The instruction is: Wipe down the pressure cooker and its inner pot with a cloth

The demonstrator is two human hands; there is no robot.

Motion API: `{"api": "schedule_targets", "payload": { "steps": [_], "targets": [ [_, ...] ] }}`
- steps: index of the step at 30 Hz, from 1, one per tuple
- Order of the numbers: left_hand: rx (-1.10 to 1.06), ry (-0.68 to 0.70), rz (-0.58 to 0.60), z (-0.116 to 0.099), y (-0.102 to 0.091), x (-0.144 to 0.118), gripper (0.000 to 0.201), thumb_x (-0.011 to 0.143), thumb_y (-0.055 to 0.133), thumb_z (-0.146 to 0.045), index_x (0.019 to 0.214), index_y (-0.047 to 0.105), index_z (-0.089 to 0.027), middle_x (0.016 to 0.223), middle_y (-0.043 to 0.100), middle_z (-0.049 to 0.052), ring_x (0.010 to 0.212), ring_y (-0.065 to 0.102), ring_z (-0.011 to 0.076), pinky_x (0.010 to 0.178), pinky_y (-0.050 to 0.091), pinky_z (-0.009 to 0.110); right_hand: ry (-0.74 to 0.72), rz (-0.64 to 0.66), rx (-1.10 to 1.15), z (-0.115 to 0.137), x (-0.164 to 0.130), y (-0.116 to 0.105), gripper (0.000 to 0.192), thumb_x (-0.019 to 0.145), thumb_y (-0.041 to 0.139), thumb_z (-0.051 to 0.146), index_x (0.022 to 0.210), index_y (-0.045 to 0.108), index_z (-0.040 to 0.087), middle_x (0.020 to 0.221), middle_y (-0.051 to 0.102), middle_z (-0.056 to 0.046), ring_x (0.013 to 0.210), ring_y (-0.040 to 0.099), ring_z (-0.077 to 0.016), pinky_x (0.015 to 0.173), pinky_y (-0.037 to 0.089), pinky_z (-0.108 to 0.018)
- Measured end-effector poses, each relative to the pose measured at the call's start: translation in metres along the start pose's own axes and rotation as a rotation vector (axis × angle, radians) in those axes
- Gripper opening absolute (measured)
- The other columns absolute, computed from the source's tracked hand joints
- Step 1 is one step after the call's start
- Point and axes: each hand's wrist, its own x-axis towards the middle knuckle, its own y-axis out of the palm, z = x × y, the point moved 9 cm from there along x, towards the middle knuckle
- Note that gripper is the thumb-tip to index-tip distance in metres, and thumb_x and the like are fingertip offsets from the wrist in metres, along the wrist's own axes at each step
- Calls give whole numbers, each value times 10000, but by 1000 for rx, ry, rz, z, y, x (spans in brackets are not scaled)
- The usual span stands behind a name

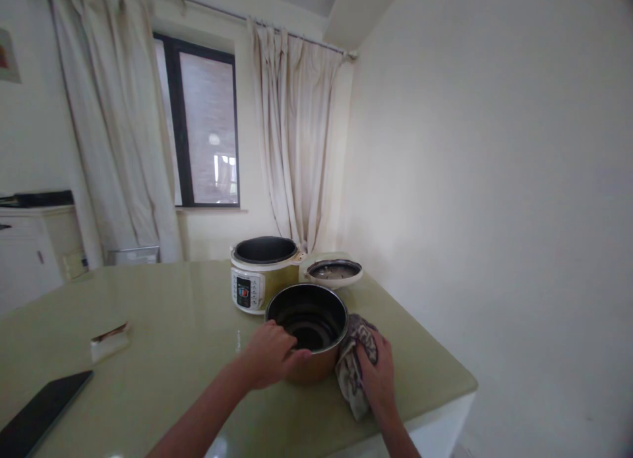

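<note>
A dark-lined inner pot [316, 369] with a brownish outside stands tilted slightly toward me on the table. My left hand [271, 354] grips its near left rim, fingers hooked over the edge. Bunched in my right hand [380, 372] is a grey patterned cloth [352, 372], pressed against the pot's right outer side. Just behind the pot sits a white and yellow-green electric cooker [281, 280], its top uncovered and a control panel on its front. The cooker's detached lid [341, 283] lies upside down to its right.
A dark flat tablet-like object [42, 415] rests at the table's left front. Near it is a small white packet [109, 343]. The pale green table [178, 352] has its right edge beside a plain wall [494, 181]. Curtains [301, 128] and a window stand behind.
</note>
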Motion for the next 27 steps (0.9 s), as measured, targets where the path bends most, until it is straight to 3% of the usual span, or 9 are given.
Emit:
{"api": "schedule_targets", "payload": {
  "steps": [3, 6, 10, 13, 16, 20, 23, 27],
  "targets": [
    [28, -30, 20, -3, 8, 1, 683, 1072, 252, -612, 882, 767, -206, 852, 771, 134, 844, 726, 290, 794, 471, 400, -13, -84, -20, 5, -16, 9, 453, 877, 626, 524, 1188, 711, 206, 1195, 620, -130, 1120, 631, -317, 1048, 505, -480],
    [7, -90, -15, -24, 10, 9, 727, 1064, 208, -638, 865, 759, -207, 844, 771, 145, 831, 734, 301, 764, 464, 393, -61, -150, -55, 13, -54, 20, 435, 920, 635, 530, 1217, 697, 219, 1276, 578, -151, 1163, 616, -322, 1034, 512, -475],
    [-32, -150, -24, -49, 7, 21, 753, 1034, 223, -704, 902, 752, -184, 891, 779, 173, 858, 746, 333, 763, 480, 407, -137, -143, -66, 25, -93, 32, 461, 937, 647, 578, 1234, 698, 229, 1351, 545, -175, 1226, 595, -350, 1013, 523, -487],
    [-89, -144, -29, -48, 1, 26, 714, 1041, 249, -692, 997, 739, -175, 950, 782, 161, 909, 746, 324, 777, 490, 394, -144, -95, -39, 29, -86, 29, 474, 922, 651, 592, 1224, 708, 232, 1325, 569, -168, 1220, 603, -345, 1008, 529, -479],
    [-136, -50, -93, -31, -11, 24, 606, 1061, 305, -634, 1105, 734, -209, 1038, 783, 124, 1017, 724, 289, 832, 483, 370, -75, -52, -16, 25, -50, 16, 438, 914, 646, 547, 1201, 711, 224, 1262, 610, -146, 1164, 625, -314, 1041, 514, -470],
    [-42, -133, -81, 11, -10, 18, 689, 1080, 269, -585, 897, 804, -191, 895, 793, 152, 886, 732, 283, 837, 455, 395, -46, -31, -1, 24, -18, 8, 418, 878, 643, 520, 1151, 710, 210, 1164, 642, -126, 1094, 640, -306, 1035, 513, -476],
    [-24, -199, -72, 12, -2, 19, 801, 1092, 180, -564, 794, 824, -193, 836, 795, 171, 806, 742, 280, 810, 442, 405, -64, -70, -27, 29, -35, 20, 400, 890, 648, 518, 1146, 707, 216, 1183, 621, -135, 1101, 633, -310, 1022, 512, -479],
    [-68, -229, -107, -16, 1, 25, 792, 1065, 220, -644, 803, 824, -203, 823, 794, 163, 805, 751, 280, 796, 446, 389, -118, -109, -62, 36, -80, 40, 411, 902, 673, 552, 1149, 710, 226, 1249, 589, -162, 1159, 612, -333, 997, 523, -479]
  ]
}}
